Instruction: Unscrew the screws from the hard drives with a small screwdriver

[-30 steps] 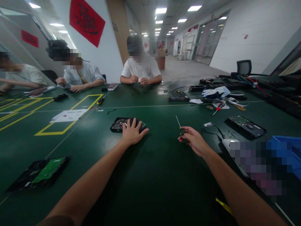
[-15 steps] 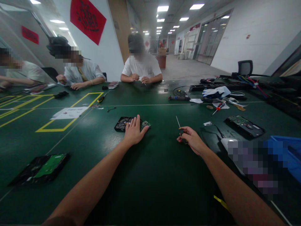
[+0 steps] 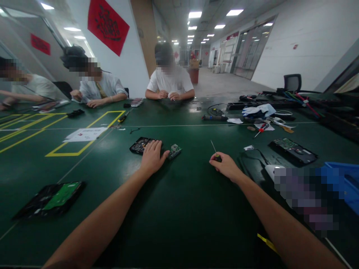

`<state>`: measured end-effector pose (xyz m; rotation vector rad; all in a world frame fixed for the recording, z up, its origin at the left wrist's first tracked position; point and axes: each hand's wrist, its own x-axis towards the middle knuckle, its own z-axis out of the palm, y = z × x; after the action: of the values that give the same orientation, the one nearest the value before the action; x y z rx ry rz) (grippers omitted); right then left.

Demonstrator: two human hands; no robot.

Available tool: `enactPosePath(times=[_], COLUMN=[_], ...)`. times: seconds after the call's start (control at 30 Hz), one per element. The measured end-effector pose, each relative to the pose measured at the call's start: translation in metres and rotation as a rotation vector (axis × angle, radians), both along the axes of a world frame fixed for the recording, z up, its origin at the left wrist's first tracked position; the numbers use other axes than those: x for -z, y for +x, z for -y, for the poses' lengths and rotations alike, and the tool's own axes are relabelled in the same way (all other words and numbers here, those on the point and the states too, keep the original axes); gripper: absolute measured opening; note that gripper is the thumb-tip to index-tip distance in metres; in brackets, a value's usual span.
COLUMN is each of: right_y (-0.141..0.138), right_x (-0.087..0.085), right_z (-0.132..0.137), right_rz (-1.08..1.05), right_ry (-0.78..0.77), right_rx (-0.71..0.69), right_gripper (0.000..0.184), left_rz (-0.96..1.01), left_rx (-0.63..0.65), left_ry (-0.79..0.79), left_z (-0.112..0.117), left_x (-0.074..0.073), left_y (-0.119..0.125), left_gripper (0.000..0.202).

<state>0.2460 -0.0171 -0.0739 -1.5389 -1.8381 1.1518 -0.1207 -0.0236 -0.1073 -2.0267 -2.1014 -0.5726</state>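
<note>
My left hand (image 3: 153, 155) lies over the right part of a black hard drive (image 3: 138, 145), fingers stretched out across it and thumb held apart. Part of the drive is hidden beneath the hand. Just right of the thumb a small green circuit board (image 3: 175, 151) rests on the table. In my right hand (image 3: 226, 166) is a screwdriver (image 3: 217, 157), its thin metal shaft pointing up and away to the left. The closed fingers cover most of its handle.
Another hard drive with a green board (image 3: 61, 196) lies at left, and one more drive (image 3: 293, 150) at right beside a blue bin (image 3: 343, 183). Tools, cables and gloves (image 3: 258, 111) are spread at the far right. Several people sit across the green table (image 3: 179, 220).
My left hand has slid left and the hard drive has moved with it, away from the circuit board, which now shows more fully. My right hand still holds the screwdriver, turned slightly.
</note>
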Motion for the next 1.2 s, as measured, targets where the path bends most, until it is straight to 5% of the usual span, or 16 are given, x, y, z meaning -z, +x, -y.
enactPosePath(times=[0.1, 0.23, 0.53, 0.83, 1.0, 1.2], right_y=[0.002, 0.003, 0.002, 0.003, 0.004, 0.004], right_x=[0.001, 0.001, 0.001, 0.0, -0.001, 0.0], right_z=[0.002, 0.008, 0.007, 0.007, 0.008, 0.008], right_rz=[-0.039, -0.036, -0.021, -0.021, -0.004, 0.0], right_ry=[0.0, 0.056, 0.062, 0.058, 0.052, 0.061], right_rx=[0.008, 0.012, 0.019, 0.0, -0.006, -0.001], right_gripper=[0.02, 0.02, 0.02, 0.021, 0.021, 0.021], left_rz=[-0.041, -0.005, -0.081, 0.211, 0.308, 0.231], left_rx=[0.145, 0.166, 0.303, -0.021, -0.088, -0.099], left_ry=[-0.01, -0.102, -0.133, 0.157, 0.09, 0.005], left_z=[0.012, 0.02, 0.027, 0.013, 0.011, 0.009], left_x=[-0.005, -0.009, -0.005, -0.014, -0.01, -0.011], left_y=[0.025, 0.049, 0.048, 0.013, 0.002, 0.015], left_gripper=[0.055, 0.043, 0.04, 0.041, 0.056, 0.041])
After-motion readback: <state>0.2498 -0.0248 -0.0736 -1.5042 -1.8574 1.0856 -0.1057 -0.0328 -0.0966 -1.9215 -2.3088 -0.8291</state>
